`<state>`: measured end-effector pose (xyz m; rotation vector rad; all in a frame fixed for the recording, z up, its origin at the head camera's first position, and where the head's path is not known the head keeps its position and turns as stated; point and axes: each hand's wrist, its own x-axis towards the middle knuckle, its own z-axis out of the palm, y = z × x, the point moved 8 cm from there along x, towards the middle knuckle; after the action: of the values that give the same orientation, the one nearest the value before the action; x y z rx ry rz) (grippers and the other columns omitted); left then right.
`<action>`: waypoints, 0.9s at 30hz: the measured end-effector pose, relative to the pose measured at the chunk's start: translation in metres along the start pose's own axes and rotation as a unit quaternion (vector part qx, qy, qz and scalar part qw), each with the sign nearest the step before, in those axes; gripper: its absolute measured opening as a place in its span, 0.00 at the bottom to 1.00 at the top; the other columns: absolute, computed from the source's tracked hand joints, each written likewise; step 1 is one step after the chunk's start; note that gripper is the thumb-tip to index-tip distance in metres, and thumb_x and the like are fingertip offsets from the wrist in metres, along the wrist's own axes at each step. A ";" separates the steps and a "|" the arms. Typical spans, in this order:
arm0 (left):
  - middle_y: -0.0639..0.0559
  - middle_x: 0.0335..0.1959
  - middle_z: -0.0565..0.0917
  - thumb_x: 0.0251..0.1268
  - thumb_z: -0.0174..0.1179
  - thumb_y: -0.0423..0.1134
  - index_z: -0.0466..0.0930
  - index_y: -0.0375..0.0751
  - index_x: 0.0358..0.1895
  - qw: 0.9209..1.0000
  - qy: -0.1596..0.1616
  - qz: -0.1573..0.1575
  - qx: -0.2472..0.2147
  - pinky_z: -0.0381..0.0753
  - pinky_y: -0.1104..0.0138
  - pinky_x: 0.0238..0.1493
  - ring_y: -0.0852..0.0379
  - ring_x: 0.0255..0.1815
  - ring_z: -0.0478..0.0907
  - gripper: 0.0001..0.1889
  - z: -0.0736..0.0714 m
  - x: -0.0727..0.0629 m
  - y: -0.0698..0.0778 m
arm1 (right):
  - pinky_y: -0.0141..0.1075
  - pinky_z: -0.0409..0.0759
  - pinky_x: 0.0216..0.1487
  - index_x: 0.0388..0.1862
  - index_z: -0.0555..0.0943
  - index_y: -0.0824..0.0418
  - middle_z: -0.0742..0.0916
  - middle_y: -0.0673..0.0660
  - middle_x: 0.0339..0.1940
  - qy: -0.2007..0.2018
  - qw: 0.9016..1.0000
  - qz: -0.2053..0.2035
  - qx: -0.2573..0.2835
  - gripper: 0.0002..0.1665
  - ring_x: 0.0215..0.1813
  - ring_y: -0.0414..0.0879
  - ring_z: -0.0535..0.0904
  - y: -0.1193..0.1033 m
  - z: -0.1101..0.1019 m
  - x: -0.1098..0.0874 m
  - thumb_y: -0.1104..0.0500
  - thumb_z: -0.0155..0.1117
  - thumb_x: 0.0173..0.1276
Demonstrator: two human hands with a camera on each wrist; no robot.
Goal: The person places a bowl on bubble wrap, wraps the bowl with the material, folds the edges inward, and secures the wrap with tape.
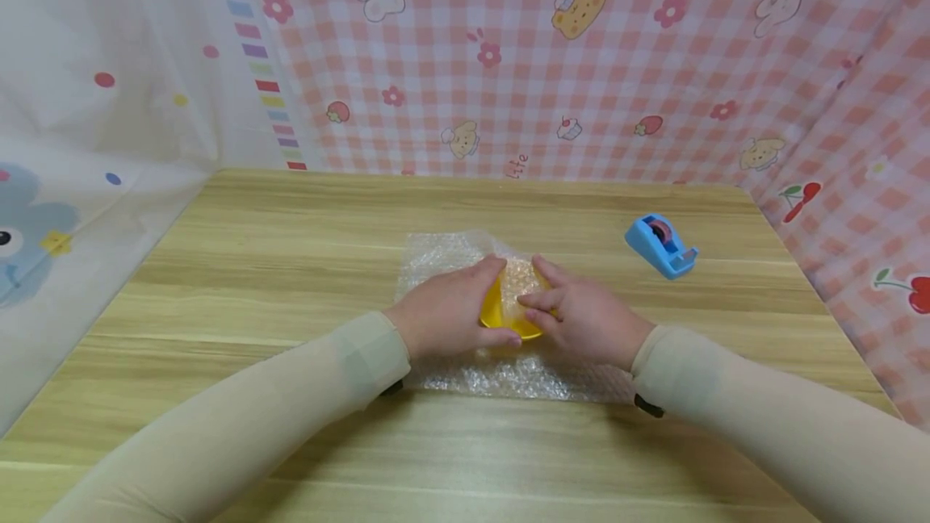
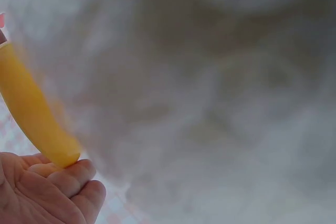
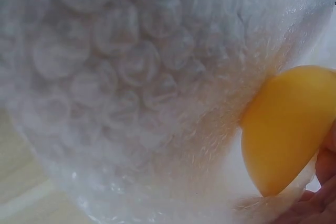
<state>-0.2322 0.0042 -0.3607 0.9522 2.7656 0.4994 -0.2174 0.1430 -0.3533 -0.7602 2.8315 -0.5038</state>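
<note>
Though partly under bubble wrap (image 1: pixel 519 279), yellow bowl (image 1: pixel 492 313) in left fingers' (image 1: pixel 488 269) and right fingers' (image 1: pixel 543 299) grip, tape dispenser (image 1: pixel 661 247) apart

— What stood off to the right on the table (image 1: pixel 254 265)?
— A blue tape dispenser (image 1: pixel 654 248) with a pinkish roll (image 1: pixel 660 230) in it.
— And behind?
— A pink-and-white checked cloth (image 1: pixel 508 103), printed with flowers (image 1: pixel 670 12).
— To the left?
— A white sheet (image 1: pixel 152 23) with coloured dots (image 1: pixel 105 81).
— The table itself?
— It had pale wood grain.

Smooth yellow rounded bowl (image 3: pixel 289 129): cut off by the right edge, right-wrist view. Clear plastic bubble-wrap sheet (image 2: pixel 210 103): blurred, left-wrist view; surface detail indistinguishable.
</note>
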 end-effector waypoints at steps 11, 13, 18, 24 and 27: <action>0.41 0.82 0.66 0.64 0.65 0.72 0.57 0.41 0.82 1.000 -0.002 -0.007 0.010 0.83 0.56 0.66 0.47 0.67 0.82 0.54 0.000 -0.001 0.000 | 0.58 0.68 0.78 0.85 0.60 0.61 0.57 0.67 0.87 -0.029 0.999 0.012 -0.037 0.42 0.83 0.65 0.62 -0.003 0.006 0.006 0.45 0.59 0.82; 0.40 0.83 0.64 0.65 0.64 0.72 0.56 0.40 0.83 1.000 -0.003 -0.005 0.009 0.81 0.54 0.69 0.45 0.71 0.79 0.54 0.000 -0.001 0.000 | 0.59 0.60 0.82 0.86 0.55 0.65 0.55 0.68 0.88 -0.041 0.998 0.006 -0.047 0.46 0.86 0.67 0.54 -0.005 0.009 0.008 0.42 0.56 0.82; 0.39 0.84 0.62 0.64 0.65 0.71 0.53 0.40 0.84 1.000 -0.001 0.008 0.016 0.75 0.52 0.75 0.42 0.77 0.72 0.56 0.001 0.000 -0.001 | 0.58 0.47 0.87 0.86 0.49 0.71 0.51 0.69 0.88 -0.050 0.995 -0.032 -0.080 0.49 0.88 0.67 0.43 -0.014 0.015 0.011 0.38 0.48 0.84; 0.38 0.84 0.62 0.61 0.71 0.67 0.48 0.38 0.85 0.998 -0.019 0.033 0.045 0.71 0.53 0.78 0.43 0.78 0.71 0.61 0.003 -0.001 -0.005 | 0.60 0.45 0.87 0.87 0.45 0.68 0.49 0.67 0.88 -0.053 0.993 -0.034 -0.098 0.57 0.89 0.66 0.42 -0.013 0.019 0.018 0.27 0.42 0.81; 0.41 0.84 0.63 0.63 0.69 0.67 0.46 0.39 0.86 0.998 -0.027 0.040 0.046 0.69 0.54 0.79 0.46 0.79 0.70 0.60 0.001 -0.001 -0.009 | 0.61 0.44 0.87 0.87 0.43 0.66 0.47 0.66 0.89 -0.059 0.992 -0.025 -0.109 0.62 0.89 0.65 0.42 -0.013 0.023 0.021 0.21 0.38 0.77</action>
<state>-0.2362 -0.0030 -0.3649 1.0844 2.7308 0.3559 -0.2236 0.1152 -0.3711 -0.8700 2.7917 -0.1519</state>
